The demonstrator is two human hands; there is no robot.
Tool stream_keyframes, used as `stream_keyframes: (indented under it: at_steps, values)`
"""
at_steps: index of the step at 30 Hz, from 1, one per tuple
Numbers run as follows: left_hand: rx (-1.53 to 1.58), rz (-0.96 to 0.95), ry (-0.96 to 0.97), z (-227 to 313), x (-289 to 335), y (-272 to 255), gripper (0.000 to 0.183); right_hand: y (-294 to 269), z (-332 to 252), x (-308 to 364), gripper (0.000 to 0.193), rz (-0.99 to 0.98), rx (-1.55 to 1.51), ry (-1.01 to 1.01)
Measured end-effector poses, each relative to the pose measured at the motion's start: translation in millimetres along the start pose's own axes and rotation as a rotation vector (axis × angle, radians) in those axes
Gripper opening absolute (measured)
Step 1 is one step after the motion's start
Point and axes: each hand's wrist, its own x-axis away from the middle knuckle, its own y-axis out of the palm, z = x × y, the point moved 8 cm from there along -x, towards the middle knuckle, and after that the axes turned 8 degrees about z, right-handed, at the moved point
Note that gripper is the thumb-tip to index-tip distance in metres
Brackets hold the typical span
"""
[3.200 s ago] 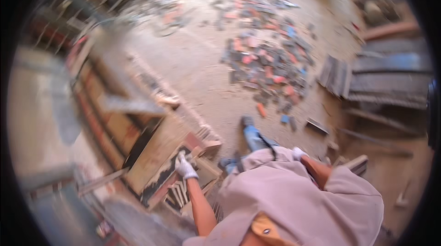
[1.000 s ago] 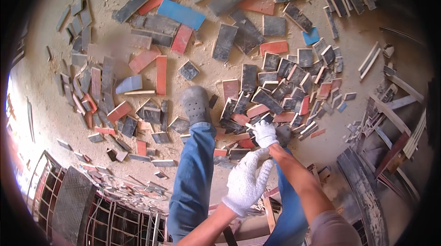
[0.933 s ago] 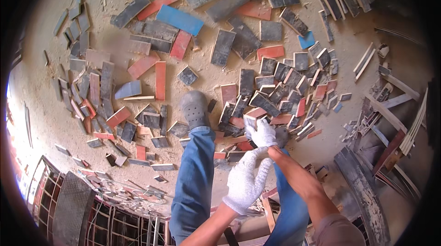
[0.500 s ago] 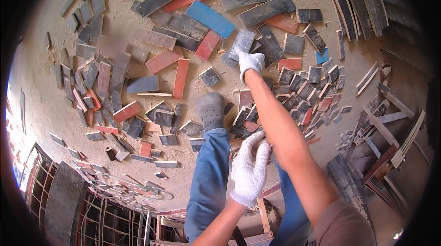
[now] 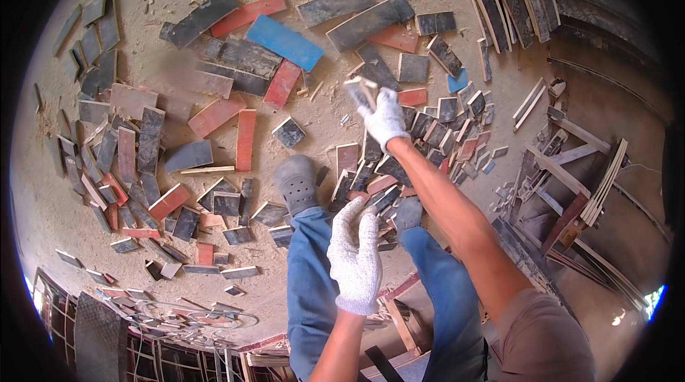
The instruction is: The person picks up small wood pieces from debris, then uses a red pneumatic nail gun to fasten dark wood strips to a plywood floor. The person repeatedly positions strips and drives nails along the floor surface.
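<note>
Right gloved hand (image 5: 385, 118) clamps a plywood offcut (image 5: 360, 93) by one end above the floor (image 5: 321, 132), well in from its edges; left gloved hand (image 5: 355, 261), half-open, looks empty; held only there, the offcut could twist loose

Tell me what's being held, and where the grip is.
The right hand holds a short wooden piece, its grip on the side nearest the palm. The left hand appears empty.
</note>
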Motion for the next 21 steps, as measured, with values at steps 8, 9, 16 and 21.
stream_keyframes:
  at_steps: [8, 9, 16, 21]
  values:
    - [-0.145, -0.131, -0.094, -6, 8, 24, 0.032, 7, 17, -18, 0.079, 0.184, 0.005, 0.094]
    - [-0.144, -0.107, -0.101, -2, 8, 25, 0.032, 4, 11, -12, 0.08, 0.154, -0.03, 0.081]
    - [-0.037, 0.021, -0.029, 5, 1, 12, 0.039, -40, -67, -3, 0.082, -0.121, -0.387, -0.158]
    - [-0.048, 0.02, 0.01, 6, -4, 8, 0.041, -40, -143, -40, 0.079, -0.078, -0.219, -0.39]
